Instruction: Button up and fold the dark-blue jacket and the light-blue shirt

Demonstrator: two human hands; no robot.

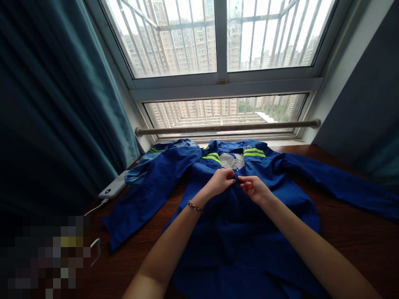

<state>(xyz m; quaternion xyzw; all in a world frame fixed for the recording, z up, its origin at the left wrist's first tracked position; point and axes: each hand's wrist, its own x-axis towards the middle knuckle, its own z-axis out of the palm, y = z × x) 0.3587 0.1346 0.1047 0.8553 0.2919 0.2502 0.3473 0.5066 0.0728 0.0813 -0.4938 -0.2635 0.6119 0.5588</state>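
A blue work jacket (224,232) with yellow-green and silver reflective strips lies front up before me, its sleeves spread to both sides. At the middle of its front opening, my left hand (220,182) pinches one edge of the cloth. Close beside it, my right hand (254,189) is closed on the facing edge, thumb and forefinger together. The fabric is gathered up between my fingertips; whether a button or snap is in there is too small to tell. Above my hands the collar gapes, showing a pale grey lining (230,161).
The jacket lies on a dark brown wooden table (352,245). More folded blue clothing (140,164) sits under the left sleeve, beside a white power bank (114,185) with a cable. A window with a rail (227,128) is behind; a teal curtain (62,104) hangs at left.
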